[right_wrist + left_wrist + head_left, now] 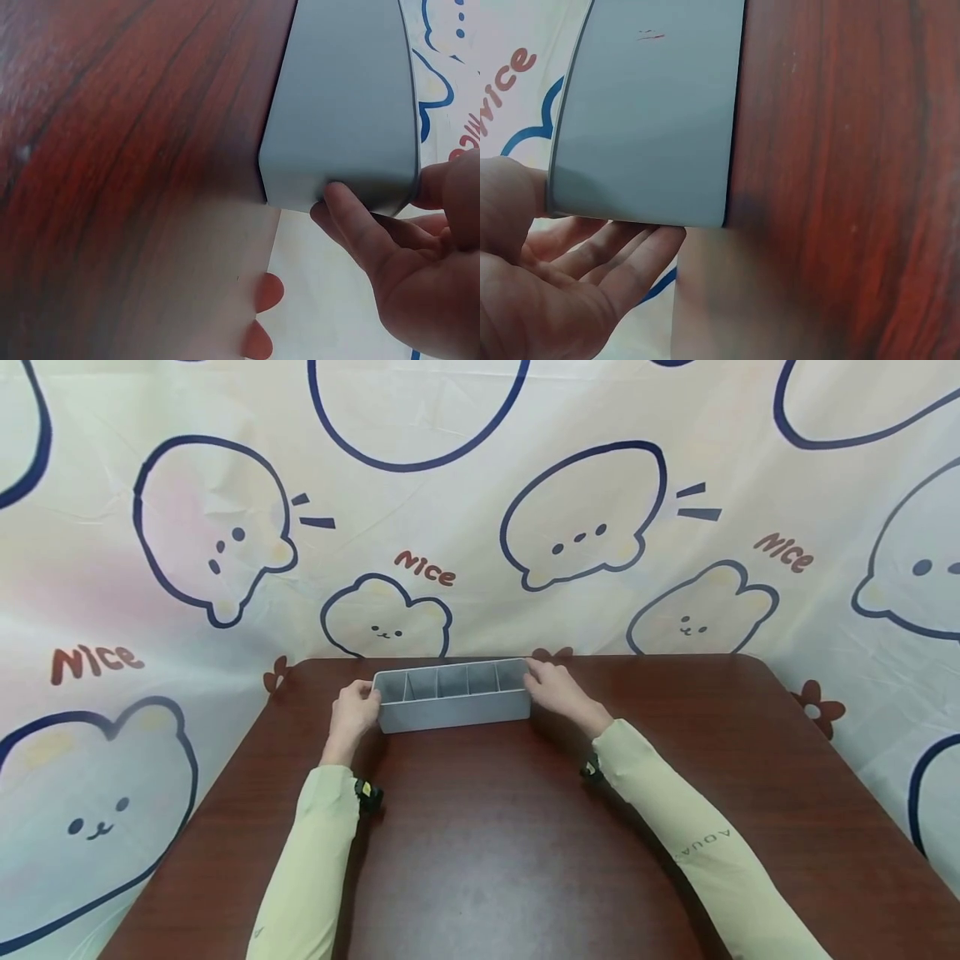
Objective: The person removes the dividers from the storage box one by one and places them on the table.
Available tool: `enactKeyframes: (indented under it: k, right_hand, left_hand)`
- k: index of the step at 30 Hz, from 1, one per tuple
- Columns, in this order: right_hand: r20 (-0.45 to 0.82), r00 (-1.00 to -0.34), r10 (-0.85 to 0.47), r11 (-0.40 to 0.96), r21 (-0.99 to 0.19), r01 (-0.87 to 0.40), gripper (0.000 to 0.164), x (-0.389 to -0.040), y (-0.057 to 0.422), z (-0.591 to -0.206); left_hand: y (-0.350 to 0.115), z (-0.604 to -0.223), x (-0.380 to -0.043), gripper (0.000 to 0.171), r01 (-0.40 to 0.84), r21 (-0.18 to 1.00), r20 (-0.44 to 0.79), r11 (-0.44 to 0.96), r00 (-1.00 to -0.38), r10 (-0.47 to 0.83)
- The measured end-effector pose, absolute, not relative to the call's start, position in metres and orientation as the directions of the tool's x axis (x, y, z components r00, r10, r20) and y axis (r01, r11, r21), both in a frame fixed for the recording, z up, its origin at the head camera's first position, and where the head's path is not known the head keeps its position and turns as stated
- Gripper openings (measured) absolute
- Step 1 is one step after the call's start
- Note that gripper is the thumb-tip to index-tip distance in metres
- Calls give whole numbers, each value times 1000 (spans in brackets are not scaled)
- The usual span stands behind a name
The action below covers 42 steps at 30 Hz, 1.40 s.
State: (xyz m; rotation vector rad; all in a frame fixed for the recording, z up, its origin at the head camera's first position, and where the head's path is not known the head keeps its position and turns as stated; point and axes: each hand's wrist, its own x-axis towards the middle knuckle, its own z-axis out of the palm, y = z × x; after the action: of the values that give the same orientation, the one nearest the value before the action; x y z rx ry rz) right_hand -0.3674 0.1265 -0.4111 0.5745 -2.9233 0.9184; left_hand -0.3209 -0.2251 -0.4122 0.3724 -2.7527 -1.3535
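Grey and smooth-walled, the long box [453,714] sits close to the far edge of the bench [480,860] in the head view, its right end slightly nearer that edge than its left; four dividers part it into five compartments. Bench runs in front of the box toward the wearer and out past both ends. The left hand [352,710] grips the box's left end and the right hand [558,689] its right end. Pale sleeves [307,860] reach toward the box from the near side. The left wrist view adds small red marks [651,35] on the box's front wall, with fingers against its end and the thumb at its rim. The right wrist view shows a fingertip pressed on the box's other end, the thumb at the rim, and red petals [268,292] past the bench edge. Around the box, the bench is red-brown with dark streaks of grain and a soft shine; behind it hangs a pale cloth [465,527] printed with blue-outlined cartoon figures and "Nice".
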Motion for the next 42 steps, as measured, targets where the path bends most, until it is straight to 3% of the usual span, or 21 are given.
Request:
enactKeyframes:
  k: [24,42]
  right_hand:
    - [45,-941,-337,651,-711,-267,55,-364,140,-408]
    - [20,-956,-292,639,-740,-210,55,-356,158,-407]
  left_hand:
    - [-218,-417,-319,47,-180,788,-28,588,-966,-258]
    - [-203,-415,-317,45,-188,775,-34,603,-966,-257]
